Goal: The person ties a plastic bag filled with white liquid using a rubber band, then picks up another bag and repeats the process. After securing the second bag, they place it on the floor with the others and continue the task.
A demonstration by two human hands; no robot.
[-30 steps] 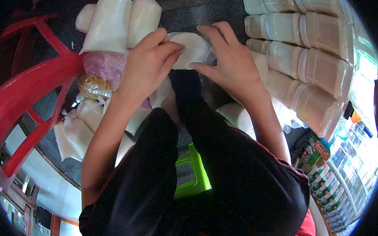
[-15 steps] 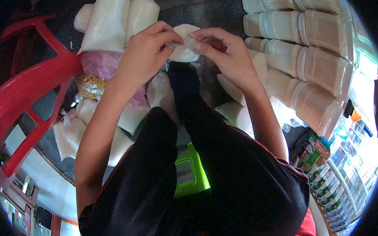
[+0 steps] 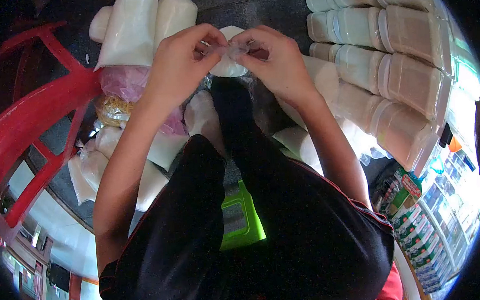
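Observation:
A clear plastic bag with white contents stands upright on the floor in front of my feet. Above it, my left hand pinches the gathered plastic at the bag's top from the left. From the right, my right hand pinches the same twisted neck, its fingertips almost meeting the left ones. The hands cover part of the bag. Any small thing in my fingertips is too small to make out.
Filled white bags lie at the upper left, above a pink plastic bag and a bag of yellow rubber bands. A red chair is at left. Stacked plastic tubs line the right. A green stool shows between my legs.
My hands have come closer together over the bag, gathering its plastic top into a narrow neck. A thin light-coloured loop seen at my right fingertips earlier is no longer distinct.

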